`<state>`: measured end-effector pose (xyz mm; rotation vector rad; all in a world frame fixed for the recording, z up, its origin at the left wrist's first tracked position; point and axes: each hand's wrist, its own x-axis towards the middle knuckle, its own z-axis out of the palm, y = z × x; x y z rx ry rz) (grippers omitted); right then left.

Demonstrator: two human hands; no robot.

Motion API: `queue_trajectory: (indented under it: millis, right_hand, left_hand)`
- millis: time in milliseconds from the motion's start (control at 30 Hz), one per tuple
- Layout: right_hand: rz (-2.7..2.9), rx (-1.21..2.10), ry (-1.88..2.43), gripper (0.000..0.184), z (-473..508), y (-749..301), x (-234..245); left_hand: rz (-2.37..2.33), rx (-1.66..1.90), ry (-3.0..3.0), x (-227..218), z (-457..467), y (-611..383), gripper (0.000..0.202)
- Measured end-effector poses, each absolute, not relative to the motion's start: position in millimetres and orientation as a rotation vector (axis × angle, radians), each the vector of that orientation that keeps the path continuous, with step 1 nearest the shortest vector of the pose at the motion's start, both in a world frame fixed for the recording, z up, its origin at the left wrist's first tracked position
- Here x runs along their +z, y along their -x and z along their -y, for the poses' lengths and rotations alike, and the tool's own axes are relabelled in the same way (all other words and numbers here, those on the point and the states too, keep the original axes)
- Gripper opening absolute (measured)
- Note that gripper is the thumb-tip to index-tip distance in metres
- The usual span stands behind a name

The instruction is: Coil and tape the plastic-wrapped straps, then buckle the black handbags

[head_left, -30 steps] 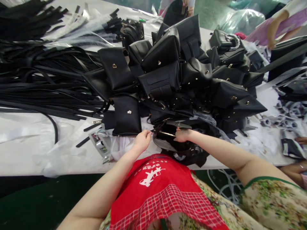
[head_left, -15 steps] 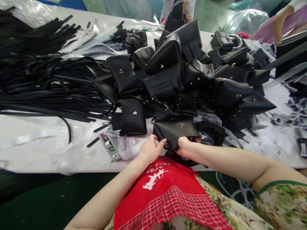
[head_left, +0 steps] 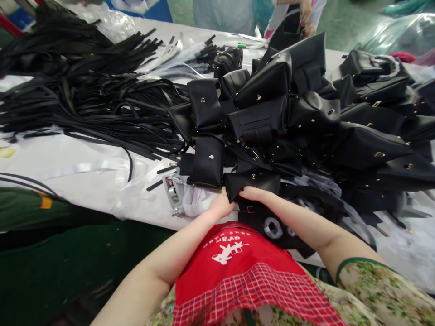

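A black handbag [head_left: 260, 182] with a small gold clasp lies at the table's near side, just beyond the red apron. My right hand [head_left: 250, 194] is closed on its near edge, fingers partly hidden by the leather. At the bag's left corner, my left hand [head_left: 222, 203] has its fingers closed round the edge, with the fingertips partly hidden. Left of it stands another black bag [head_left: 208, 163] with a metal clasp. Under my right forearm lies black material with a gold buckle and a clear plastic-wrapped ring [head_left: 273, 227].
Several black bags [head_left: 261, 120] are heaped beyond my hands and to the right. Long black straps [head_left: 102, 106] cover the table's left side. A metal-edged box [head_left: 173, 192] with small parts sits by my left hand. Across the table another person's hands [head_left: 306, 20] hold black material.
The view has turned left, so the table's things appear farther right. The handbag's front is tilted differently, and my left hand's thumb, spread before, is now in against the bag's corner.
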<state>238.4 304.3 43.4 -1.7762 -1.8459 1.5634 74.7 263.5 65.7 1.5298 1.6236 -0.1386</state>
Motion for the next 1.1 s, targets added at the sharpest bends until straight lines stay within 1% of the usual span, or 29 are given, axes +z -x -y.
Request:
queue_trajectory:
  millis: [33, 67, 167, 200, 233, 300, 367, 500, 567, 667, 767, 867, 1000, 1100]
  right_hand:
    - [1.883, 1.613, 1.754, 0.011, -306.6, -239.3, 45.6]
    - [1.942, 1.666, 1.704, 0.016, -308.5, -241.1, 48.7]
    - [2.140, 1.821, 1.387, 0.044, -309.6, -249.2, 58.9]
    - [2.203, 1.846, 1.266, 0.047, -307.7, -251.2, 61.0]
    - [2.247, 1.857, 1.165, 0.045, -304.3, -252.2, 61.7]
    - [2.252, 1.856, 1.080, 0.036, -293.8, -249.8, 58.2]
    - [2.205, 1.867, 1.106, 0.029, -280.8, -242.7, 49.6]
    - [2.234, 1.912, 1.219, 0.028, -263.2, -231.4, 33.6]
    - [2.279, 1.901, 1.240, 0.028, -263.5, -234.0, 31.5]
    - [2.358, 1.831, 1.292, 0.031, -272.9, -245.5, 34.6]
    - [2.505, 1.723, 1.337, 0.035, -282.8, -253.6, 41.0]
    - [2.702, 1.545, 1.354, 0.038, -285.8, -249.6, 47.5]
    - [2.930, 1.278, 1.374, 0.034, -283.9, -230.6, 54.4]
    - [3.047, 1.137, 1.421, 0.032, -282.6, -212.4, 57.4]
  left_hand:
    - [-1.581, -0.126, -1.516, 65.3, -267.1, -71.2, 0.062]
    - [-1.529, -0.117, -1.493, 65.2, -270.4, -67.3, 0.052]
    - [-1.356, -0.134, -1.365, 65.7, -276.9, -55.7, 0.019]
    - [-1.305, -0.152, -1.308, 65.7, -277.3, -52.6, 0.013]
    - [-1.262, -0.169, -1.251, 65.3, -276.6, -50.2, 0.010]
    - [-1.199, -0.185, -1.154, 63.3, -272.8, -47.5, 0.009]
    - [-1.170, -0.176, -1.079, 59.8, -267.1, -46.5, 0.011]
    - [-1.157, -0.153, -0.976, 51.9, -257.9, -43.1, 0.011]
    - [-1.159, -0.148, -0.942, 48.9, -256.3, -40.4, 0.012]
    - [-1.173, -0.145, -0.907, 45.8, -257.8, -38.1, 0.011]
    - [-1.196, -0.144, -0.890, 44.3, -261.7, -39.3, 0.008]
    - [-1.221, -0.138, -0.884, 44.6, -265.0, -41.1, 0.005]
    - [-1.254, -0.129, -0.876, 44.2, -268.4, -41.7, 0.006]
    - [-1.288, -0.112, -0.863, 41.8, -270.9, -43.9, 0.010]
